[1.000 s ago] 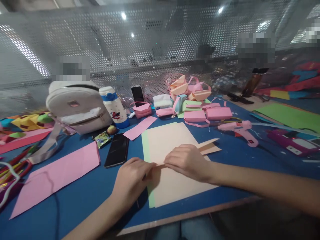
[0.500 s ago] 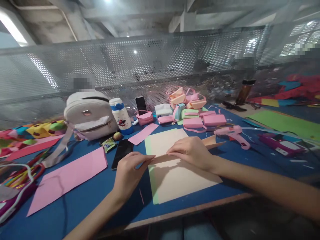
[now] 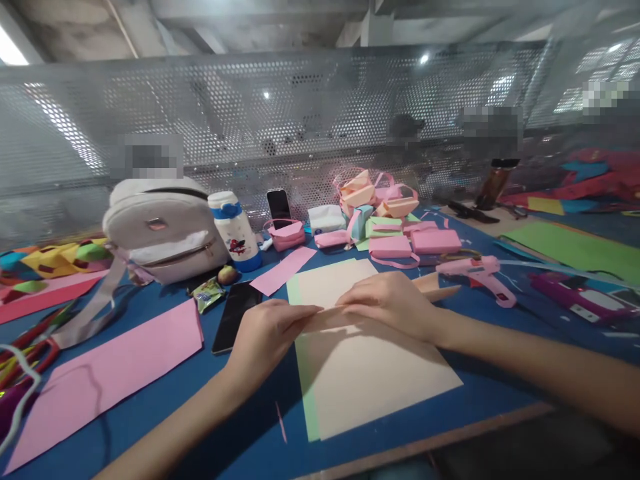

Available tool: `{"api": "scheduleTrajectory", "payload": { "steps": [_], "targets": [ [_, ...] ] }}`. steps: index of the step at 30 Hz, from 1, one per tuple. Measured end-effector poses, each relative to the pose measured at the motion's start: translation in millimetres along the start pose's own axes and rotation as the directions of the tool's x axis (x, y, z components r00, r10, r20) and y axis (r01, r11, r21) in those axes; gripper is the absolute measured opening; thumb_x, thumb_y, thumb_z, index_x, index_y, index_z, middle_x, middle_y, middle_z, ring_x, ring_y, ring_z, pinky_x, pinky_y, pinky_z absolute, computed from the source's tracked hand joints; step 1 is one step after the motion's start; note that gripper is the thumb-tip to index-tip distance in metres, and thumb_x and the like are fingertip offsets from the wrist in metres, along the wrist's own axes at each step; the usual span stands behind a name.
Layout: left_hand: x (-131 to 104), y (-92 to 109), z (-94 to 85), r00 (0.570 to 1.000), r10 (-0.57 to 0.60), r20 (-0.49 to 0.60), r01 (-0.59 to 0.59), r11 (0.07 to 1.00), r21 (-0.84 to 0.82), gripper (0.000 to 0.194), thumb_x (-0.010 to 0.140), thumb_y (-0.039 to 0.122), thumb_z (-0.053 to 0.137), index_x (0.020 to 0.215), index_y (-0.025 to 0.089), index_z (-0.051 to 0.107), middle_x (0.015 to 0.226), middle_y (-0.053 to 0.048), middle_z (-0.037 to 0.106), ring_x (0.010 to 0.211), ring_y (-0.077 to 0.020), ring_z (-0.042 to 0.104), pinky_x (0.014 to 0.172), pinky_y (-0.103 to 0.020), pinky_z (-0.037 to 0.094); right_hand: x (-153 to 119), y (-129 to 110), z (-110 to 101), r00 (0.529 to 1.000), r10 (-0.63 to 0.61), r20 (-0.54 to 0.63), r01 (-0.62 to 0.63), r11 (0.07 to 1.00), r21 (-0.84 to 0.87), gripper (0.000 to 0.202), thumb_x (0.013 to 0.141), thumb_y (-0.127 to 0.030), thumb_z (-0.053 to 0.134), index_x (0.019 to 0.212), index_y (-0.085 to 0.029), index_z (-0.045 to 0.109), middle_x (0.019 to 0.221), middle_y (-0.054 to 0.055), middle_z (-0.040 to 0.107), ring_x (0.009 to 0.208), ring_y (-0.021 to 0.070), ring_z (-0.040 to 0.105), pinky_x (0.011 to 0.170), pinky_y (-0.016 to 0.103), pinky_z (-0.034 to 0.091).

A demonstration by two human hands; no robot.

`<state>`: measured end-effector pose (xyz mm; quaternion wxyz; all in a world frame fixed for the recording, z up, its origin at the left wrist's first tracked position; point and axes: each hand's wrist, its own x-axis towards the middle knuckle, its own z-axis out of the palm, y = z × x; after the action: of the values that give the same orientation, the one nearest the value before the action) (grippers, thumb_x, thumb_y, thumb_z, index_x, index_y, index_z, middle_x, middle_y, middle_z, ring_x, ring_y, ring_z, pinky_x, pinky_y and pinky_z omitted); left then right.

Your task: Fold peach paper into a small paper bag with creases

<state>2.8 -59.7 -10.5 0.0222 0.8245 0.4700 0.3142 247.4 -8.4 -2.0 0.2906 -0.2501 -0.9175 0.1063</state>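
A narrow folded strip of peach paper [image 3: 327,320] is pinched between the fingers of both hands, above a stack of sheets. My left hand [image 3: 267,331] is closed on its left end, thumb and fingertips together. Farther along, my right hand [image 3: 393,303] grips the strip with bunched fingers and hides its middle. The strip's flared right end [image 3: 435,287] sticks out behind that hand. Under the hands lies a large peach sheet [image 3: 385,380], with a green sheet [image 3: 311,407] showing along its left edge.
Pink paper [image 3: 115,377] and a black phone [image 3: 235,317] lie left. Behind stand a backpack [image 3: 165,227], a white bottle [image 3: 233,233] and small paper bags [image 3: 390,247]. At right are a pink glue gun [image 3: 480,270] and a purple device [image 3: 575,293].
The camera view has shifted slightly. My left fingers have moved right along the strip, nearer my right hand. Both hands still grip the strip.
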Motion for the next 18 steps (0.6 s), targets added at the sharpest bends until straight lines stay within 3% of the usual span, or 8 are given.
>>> {"api": "scheduleTrajectory", "payload": {
  "steps": [4, 9, 13, 18],
  "targets": [
    [-8.3, -11.9, -2.6, 0.999, -0.044, -0.013, 0.042, 0.987, -0.152, 0.026, 0.089, 0.017, 0.057, 0.099, 0.023, 0.08, 0.074, -0.002, 0.075, 0.062, -0.0139, 0.068, 0.053, -0.018, 0.048, -8.3, 15.0, -8.0, 0.993, 0.121, -0.01, -0.12, 0.992, 0.048, 0.01, 0.091, -0.022, 0.068, 0.095, -0.022, 0.077, 0.095, -0.002, 0.078, 0.087, 0.0169, 0.072, 0.076, 0.025, 0.047],
    [-14.4, -18.0, -2.6, 1.0, 0.004, 0.003, -0.003, 0.995, -0.097, 0.027, 0.096, 0.027, 0.053, 0.098, 0.023, 0.08, 0.071, -0.003, 0.073, 0.061, -0.015, 0.067, 0.05, -0.018, 0.048, -13.8, 20.4, -9.8, 0.979, 0.206, 0.003, -0.205, 0.972, 0.116, 0.008, 0.088, -0.02, 0.07, 0.084, -0.024, 0.076, 0.085, -0.006, 0.078, 0.079, 0.0126, 0.071, 0.07, 0.021, 0.046],
    [-4.1, -17.7, -0.9, 0.988, 0.125, 0.086, -0.135, 0.982, 0.129, 0.027, 0.095, 0.022, 0.053, 0.098, 0.022, 0.08, 0.068, -0.003, 0.074, 0.062, -0.019, 0.067, 0.053, -0.023, 0.049, -11.0, 18.5, -2.2, 0.994, 0.104, -0.021, -0.103, 0.994, 0.02, 0.006, 0.088, -0.019, 0.07, 0.084, -0.022, 0.075, 0.084, -0.004, 0.077, 0.078, 0.0141, 0.07, 0.071, 0.024, 0.045],
    [22.2, -0.9, 6.8, 0.978, 0.083, 0.191, -0.133, 0.956, 0.262, 0.022, 0.087, 0.015, 0.066, 0.099, 0.027, 0.079, 0.065, -0.001, 0.072, 0.06, -0.02, 0.067, 0.049, -0.024, 0.042, -0.5, 15.0, 8.5, 0.998, -0.051, -0.023, 0.049, 0.995, -0.088, 0.014, 0.095, -0.023, 0.062, 0.089, -0.02, 0.075, 0.085, -0.001, 0.077, 0.076, 0.0173, 0.07, 0.067, 0.028, 0.043]
  ]
}}
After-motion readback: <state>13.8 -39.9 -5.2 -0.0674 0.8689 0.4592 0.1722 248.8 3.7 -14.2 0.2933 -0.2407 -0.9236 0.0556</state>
